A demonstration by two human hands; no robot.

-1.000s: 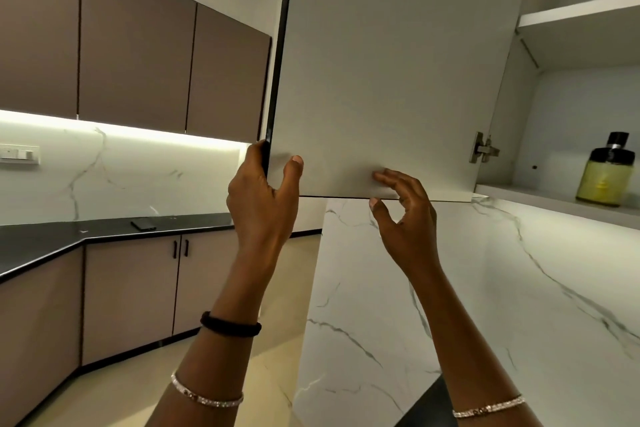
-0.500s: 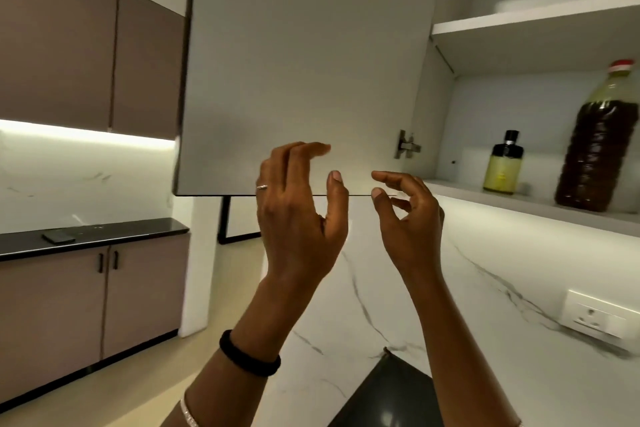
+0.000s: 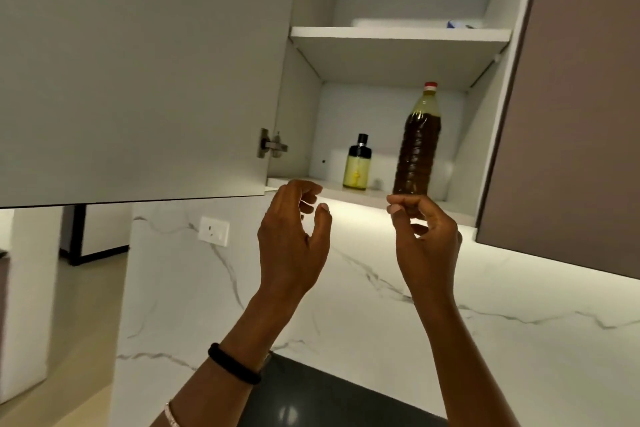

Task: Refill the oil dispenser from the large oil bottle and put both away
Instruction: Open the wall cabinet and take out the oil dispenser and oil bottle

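On the lower shelf [image 3: 375,197], left of middle: oil dispenser [image 3: 356,166], upright, black cap, pale yellow body, set back from the front edge.
On the lower shelf, right of middle: large oil bottle [image 3: 417,142], upright, red cap, dark brown oil up to the shoulder, paler above; apart from the dispenser.
Upper shelf [image 3: 398,34]: a pale flat item and a small blue-white one at the back, both too unclear to name.
Cabinet door [image 3: 138,62]: swung wide open to the left; metal hinge [image 3: 272,147] showing at its inner edge.
Left grip [image 3: 291,243]: released, fingers loosely curled, holding nothing; raised just below the shelf's front left corner.
Right grip [image 3: 426,246]: released, fingers loosely curled, nothing in it; raised below the front edge, fingertips overlapping the bottle's base in view, contact not clear.
Left wrist: black band [image 3: 233,364] and a thin bracelet [image 3: 171,416].
Wall: white marble with a socket [image 3: 214,230].
Bench [image 3: 329,402]: dark, glossy, at the bottom edge.
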